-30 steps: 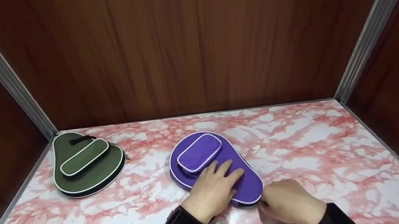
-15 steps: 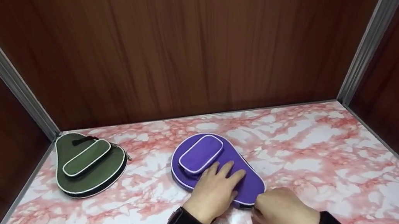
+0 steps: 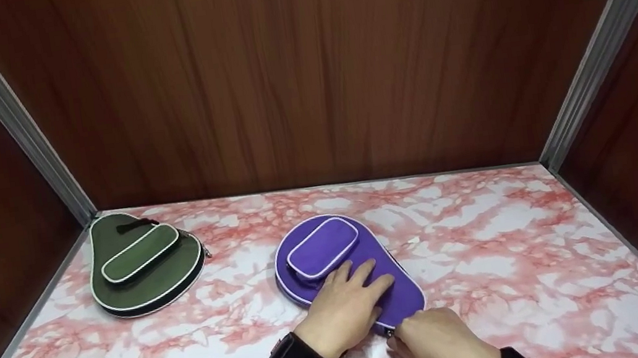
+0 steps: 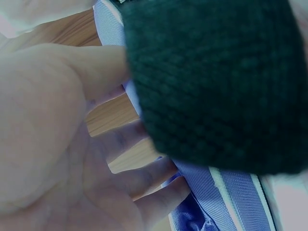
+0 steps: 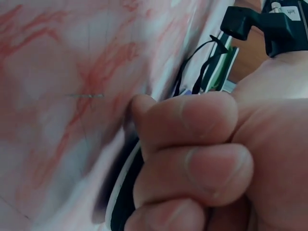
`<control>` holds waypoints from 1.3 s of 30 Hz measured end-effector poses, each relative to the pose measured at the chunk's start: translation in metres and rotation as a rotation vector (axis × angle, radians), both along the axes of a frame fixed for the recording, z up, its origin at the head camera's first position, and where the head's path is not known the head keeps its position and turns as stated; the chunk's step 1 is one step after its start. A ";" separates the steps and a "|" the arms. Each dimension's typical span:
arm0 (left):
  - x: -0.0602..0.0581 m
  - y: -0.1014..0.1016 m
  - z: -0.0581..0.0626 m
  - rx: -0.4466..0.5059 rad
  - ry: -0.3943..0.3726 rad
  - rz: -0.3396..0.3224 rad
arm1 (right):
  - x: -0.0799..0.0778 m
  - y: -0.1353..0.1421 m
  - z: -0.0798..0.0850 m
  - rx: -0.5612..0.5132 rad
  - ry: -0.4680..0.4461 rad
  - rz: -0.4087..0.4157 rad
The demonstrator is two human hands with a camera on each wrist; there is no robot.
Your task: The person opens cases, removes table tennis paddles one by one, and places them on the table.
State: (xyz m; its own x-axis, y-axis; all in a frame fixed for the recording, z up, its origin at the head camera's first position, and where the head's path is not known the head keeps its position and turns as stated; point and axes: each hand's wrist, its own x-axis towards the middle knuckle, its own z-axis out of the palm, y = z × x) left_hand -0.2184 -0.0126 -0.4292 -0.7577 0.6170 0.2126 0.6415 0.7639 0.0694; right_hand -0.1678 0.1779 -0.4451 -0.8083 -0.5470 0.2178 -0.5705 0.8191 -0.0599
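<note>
A purple table tennis paddle case with white piping and a small raised pocket lies flat on the table, narrow end toward the near right. My left hand rests on its front with fingers spread; the left wrist view shows the palm and the case's purple fabric. At the narrow end, my right hand has its fingers curled and pinches the zipper pull at the case's edge, a bit of dark metal showing by the fingertips. In the right wrist view, the curled fingers hide the pull itself.
A green paddle case with a black wrist strap lies at the back left corner. Brown wood-grain panels with grey metal corner posts enclose the marbled table on three sides. Dark knit fabric blocks much of the left wrist view.
My right hand has slid left and toward me along the narrow end of the purple case. The left hand keeps its place on the case.
</note>
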 end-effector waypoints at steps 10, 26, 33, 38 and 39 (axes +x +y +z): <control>-0.001 0.001 -0.001 0.015 -0.004 -0.006 | -0.002 -0.004 -0.003 -0.013 0.023 -0.013; 0.001 0.007 -0.001 0.046 0.027 -0.024 | 0.000 0.013 0.016 -0.091 -0.080 -0.026; 0.000 0.012 0.002 0.050 -0.048 -0.023 | -0.007 0.039 0.042 -0.069 -0.065 -0.174; 0.001 0.008 0.006 0.097 -0.097 -0.060 | -0.014 0.047 0.048 -0.083 -0.032 -0.239; 0.001 0.007 0.007 0.103 -0.100 -0.067 | -0.016 0.047 0.048 -0.087 -0.030 -0.246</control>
State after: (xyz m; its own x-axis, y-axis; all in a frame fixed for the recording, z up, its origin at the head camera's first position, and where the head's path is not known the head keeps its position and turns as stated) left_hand -0.2176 -0.0051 -0.4225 -0.7363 0.6453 0.2034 0.6766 0.7054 0.2113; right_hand -0.1834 0.2251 -0.3968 -0.9214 -0.3136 0.2296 -0.3518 0.9239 -0.1502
